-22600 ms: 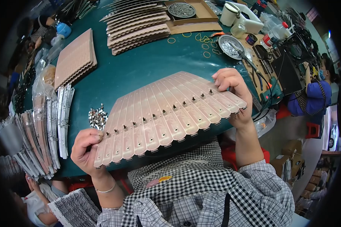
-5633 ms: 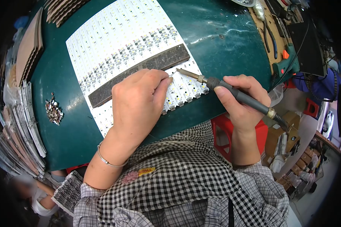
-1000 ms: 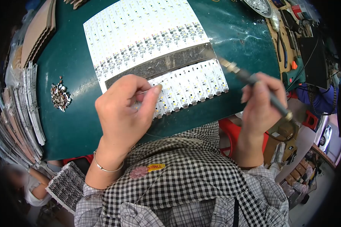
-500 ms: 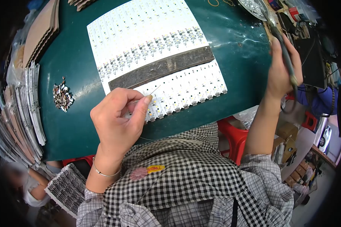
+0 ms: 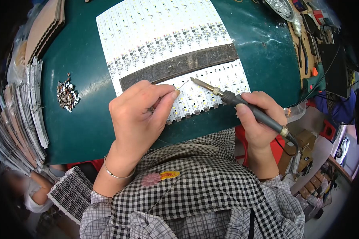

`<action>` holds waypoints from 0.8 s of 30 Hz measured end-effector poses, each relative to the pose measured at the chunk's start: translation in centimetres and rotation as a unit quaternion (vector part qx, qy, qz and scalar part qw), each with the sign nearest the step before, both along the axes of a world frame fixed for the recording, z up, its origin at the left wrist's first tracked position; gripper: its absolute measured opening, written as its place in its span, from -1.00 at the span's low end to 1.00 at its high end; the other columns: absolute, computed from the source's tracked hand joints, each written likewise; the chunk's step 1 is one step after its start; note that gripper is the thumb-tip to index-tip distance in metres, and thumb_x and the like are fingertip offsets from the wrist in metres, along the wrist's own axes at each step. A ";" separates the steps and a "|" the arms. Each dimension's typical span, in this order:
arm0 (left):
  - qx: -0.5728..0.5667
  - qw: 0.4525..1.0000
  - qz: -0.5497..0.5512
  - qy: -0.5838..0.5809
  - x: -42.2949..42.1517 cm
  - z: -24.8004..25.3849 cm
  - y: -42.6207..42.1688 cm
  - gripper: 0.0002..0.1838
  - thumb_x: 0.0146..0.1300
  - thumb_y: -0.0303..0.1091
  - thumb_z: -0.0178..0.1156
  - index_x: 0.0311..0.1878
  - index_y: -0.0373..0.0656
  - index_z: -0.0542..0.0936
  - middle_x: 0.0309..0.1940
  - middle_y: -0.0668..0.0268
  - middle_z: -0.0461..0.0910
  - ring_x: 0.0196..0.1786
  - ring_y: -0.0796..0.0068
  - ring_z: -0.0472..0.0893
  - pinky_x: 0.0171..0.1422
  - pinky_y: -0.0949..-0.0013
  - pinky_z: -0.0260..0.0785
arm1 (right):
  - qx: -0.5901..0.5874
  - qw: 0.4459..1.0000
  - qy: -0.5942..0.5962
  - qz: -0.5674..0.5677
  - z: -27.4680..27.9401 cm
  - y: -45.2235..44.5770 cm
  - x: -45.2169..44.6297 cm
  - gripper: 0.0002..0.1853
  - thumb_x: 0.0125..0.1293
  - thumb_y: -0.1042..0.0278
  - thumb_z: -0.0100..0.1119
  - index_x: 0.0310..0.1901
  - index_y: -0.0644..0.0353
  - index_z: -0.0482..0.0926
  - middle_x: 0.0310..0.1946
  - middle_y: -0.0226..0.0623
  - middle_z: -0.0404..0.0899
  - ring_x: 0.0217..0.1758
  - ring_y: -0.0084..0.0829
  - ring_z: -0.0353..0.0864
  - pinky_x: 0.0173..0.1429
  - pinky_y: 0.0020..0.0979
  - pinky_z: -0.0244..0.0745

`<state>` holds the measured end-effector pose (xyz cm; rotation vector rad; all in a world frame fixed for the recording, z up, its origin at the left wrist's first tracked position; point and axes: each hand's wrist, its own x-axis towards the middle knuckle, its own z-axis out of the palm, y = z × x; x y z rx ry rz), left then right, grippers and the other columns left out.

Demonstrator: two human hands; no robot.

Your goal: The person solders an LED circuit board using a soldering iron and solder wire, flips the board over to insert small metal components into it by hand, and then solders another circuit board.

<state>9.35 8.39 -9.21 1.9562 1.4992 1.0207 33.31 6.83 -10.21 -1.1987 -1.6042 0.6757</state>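
Observation:
My left hand (image 5: 141, 113) pinches a thin solder wire (image 5: 182, 85) between thumb and forefinger, its free end over the lower part of a white LED circuit board panel (image 5: 163, 20). A soldering iron (image 5: 251, 109) is gripped in my right hand (image 5: 263, 119), its tip (image 5: 192, 79) close to the end of the wire; whether they touch I cannot tell. Across the panel lies a dark flat bar (image 5: 179, 65). Small metal connectors (image 5: 195, 112) line the panel's near edge.
On the green table (image 5: 79, 135), a pile of small metal pieces (image 5: 68, 95) lies left. Stacked board strips (image 5: 36, 103) and cardboard sheets (image 5: 46, 30) stand at the left edge. A metal dish (image 5: 281, 8) and tools are at the right. A person (image 5: 38, 191) sits lower left.
My right hand has swung from the far right to the panel, bringing the soldering iron's tip near the solder wire. My left hand and wire have shifted slightly right in view.

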 end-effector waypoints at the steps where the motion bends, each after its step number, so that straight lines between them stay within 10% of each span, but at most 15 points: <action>1: -0.001 1.000 0.000 -0.001 0.0 -0.1 0.0 -0.91 0.04 -0.61 0.40 -0.36 -0.28 0.71 -0.64 0.37 0.50 -0.61 0.68 0.36 -0.54 0.55 0.12 | -0.001 1.000 -0.001 0.000 -0.1 0.0 -0.1 -0.78 0.01 0.58 0.42 -0.25 0.34 0.65 -0.57 -0.30 0.60 -0.61 -0.59 0.49 -0.52 -0.59 0.28; 24: 0.023 0.999 -0.011 0.037 0.0 -0.8 0.4 -0.90 -0.01 -0.60 0.41 -0.39 -0.24 0.71 -0.63 0.30 0.54 -0.60 0.55 0.47 -0.52 0.48 0.24 | -0.003 0.997 -0.064 0.041 1.9 0.2 -0.6 -0.77 -0.01 0.56 0.45 -0.30 0.33 0.62 -0.55 -0.16 0.63 -0.57 -0.41 0.61 -0.49 -0.50 0.42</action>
